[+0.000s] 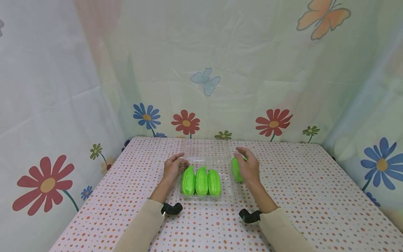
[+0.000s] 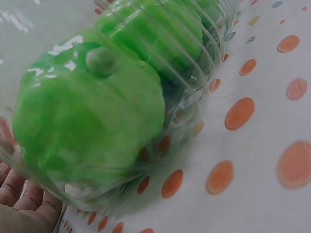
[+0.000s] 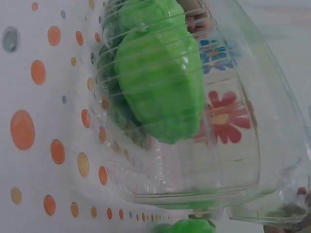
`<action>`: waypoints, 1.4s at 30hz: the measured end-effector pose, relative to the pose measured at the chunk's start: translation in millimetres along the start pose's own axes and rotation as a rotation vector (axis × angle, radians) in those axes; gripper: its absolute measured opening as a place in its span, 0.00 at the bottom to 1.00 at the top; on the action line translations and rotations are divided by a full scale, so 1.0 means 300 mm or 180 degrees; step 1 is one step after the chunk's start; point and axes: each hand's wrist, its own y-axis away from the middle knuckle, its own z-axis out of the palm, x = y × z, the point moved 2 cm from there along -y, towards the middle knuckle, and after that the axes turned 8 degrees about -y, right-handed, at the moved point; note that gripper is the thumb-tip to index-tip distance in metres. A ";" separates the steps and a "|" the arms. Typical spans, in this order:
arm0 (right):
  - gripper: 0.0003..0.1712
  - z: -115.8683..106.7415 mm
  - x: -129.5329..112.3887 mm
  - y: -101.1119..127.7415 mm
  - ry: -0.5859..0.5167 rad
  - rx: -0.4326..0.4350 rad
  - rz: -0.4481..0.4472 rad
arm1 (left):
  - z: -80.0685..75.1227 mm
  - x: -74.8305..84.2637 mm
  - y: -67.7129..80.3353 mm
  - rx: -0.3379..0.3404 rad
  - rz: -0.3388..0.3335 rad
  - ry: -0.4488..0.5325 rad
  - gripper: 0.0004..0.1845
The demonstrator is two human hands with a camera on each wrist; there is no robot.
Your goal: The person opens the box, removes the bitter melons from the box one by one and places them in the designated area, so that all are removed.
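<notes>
A clear plastic clamshell container (image 1: 207, 153) stands open on the dotted tablecloth with three green gourds (image 1: 201, 181) lying side by side in its front half. My left hand (image 1: 174, 167) grips the container's left rim. My right hand (image 1: 249, 167) holds a fourth green gourd (image 1: 236, 170) just right of the container, beside its rim. The left wrist view shows the nearest gourd (image 2: 87, 121) through the ribbed wall (image 2: 214, 34), with fingertips (image 2: 19, 194) at the lower left. In the right wrist view the packed gourds (image 3: 160, 82) sit behind the clear wall (image 3: 233, 165), and the held gourd (image 3: 190, 226) peeks in at the bottom.
The table (image 1: 315, 182) is covered by a white cloth with coloured dots. Flower and butterfly curtains (image 1: 220, 87) close it in at the back and on both sides. Black wrist cameras (image 1: 171, 209) sit on both forearms.
</notes>
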 end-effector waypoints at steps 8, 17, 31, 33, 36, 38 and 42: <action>0.24 0.021 -0.017 0.010 0.0090 -0.0032 0.0010 | 0.003 0.003 0.004 0.0022 -0.0034 0.0032 0.24; 0.23 0.053 -0.046 0.034 -0.0326 -0.0276 0.0122 | 0.001 0.001 0.001 0.0036 -0.0055 -0.0011 0.22; 0.22 0.111 -0.063 0.078 -0.0319 -0.0486 0.0034 | -0.001 -0.006 -0.001 -0.0006 -0.0043 0.0008 0.24; 0.23 0.119 -0.065 0.083 -0.0282 -0.0507 0.0014 | 0.001 -0.004 -0.001 -0.0004 -0.0042 0.0020 0.24; 0.23 0.135 -0.065 0.090 -0.0203 -0.0584 0.0012 | 0.002 -0.001 -0.001 0.0008 -0.0055 0.0015 0.24; 0.23 0.148 -0.064 0.096 -0.0161 -0.0660 0.0021 | 0.002 0.000 -0.002 0.0023 -0.0065 0.0004 0.24; 0.25 0.174 -0.058 0.108 -0.0169 -0.0857 0.0076 | 0.001 -0.001 -0.004 0.0029 -0.0046 -0.0023 0.23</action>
